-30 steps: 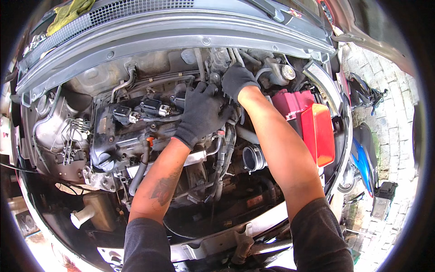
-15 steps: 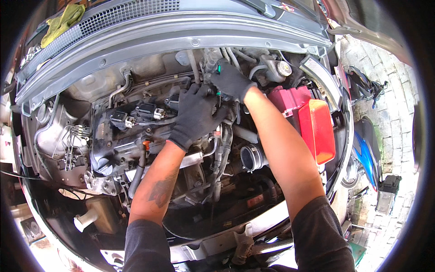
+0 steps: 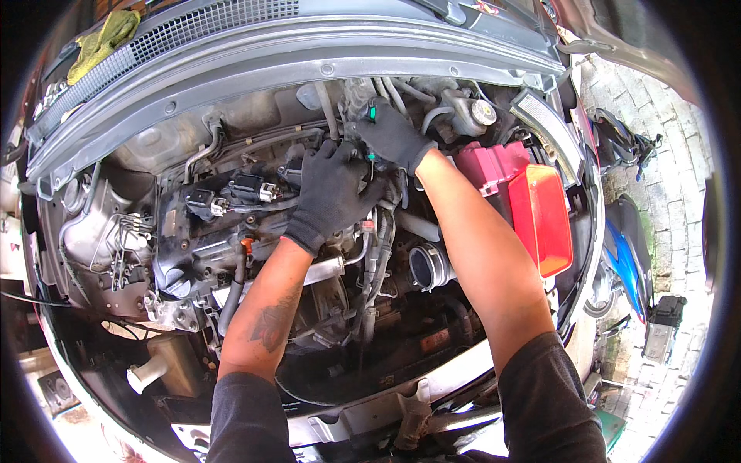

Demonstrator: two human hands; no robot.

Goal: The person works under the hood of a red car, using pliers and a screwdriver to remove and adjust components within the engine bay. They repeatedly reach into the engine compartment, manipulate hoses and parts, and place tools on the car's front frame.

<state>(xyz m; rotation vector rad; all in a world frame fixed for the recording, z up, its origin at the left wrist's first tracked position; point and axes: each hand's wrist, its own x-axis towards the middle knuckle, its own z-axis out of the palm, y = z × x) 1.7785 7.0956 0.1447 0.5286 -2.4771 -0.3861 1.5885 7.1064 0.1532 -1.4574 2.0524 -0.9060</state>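
In an open car engine bay, my two black-gloved hands work close together at the rear right end of the engine (image 3: pixel 199 251). My right hand (image 3: pixel 395 139) is closed round a slim tool with green parts (image 3: pixel 373 113); most of it is hidden in the glove. Green shows both above and below the fist. Just left of it, my left hand (image 3: pixel 330 191) has its fingers bent over the end of the engine, and what they grip is hidden. Ignition coils (image 3: pixel 251 187) sit on the engine left of that hand. A wiring harness (image 3: pixel 378 266) runs down below both hands.
Right of my right forearm are a pink-red box cover (image 3: pixel 494 166), an orange-red tray (image 3: pixel 543 220) and a capped reservoir (image 3: pixel 471 116). An open air duct (image 3: pixel 423 270) lies beneath that forearm. A yellow-green cloth (image 3: pixel 106 45) rests by the cowl. A blue-and-black motorcycle (image 3: pixel 624 258) stands outside.
Both hands stay at the same spot. My right hand has turned slightly, and more of the upper green part shows. The whole view has shifted a little.
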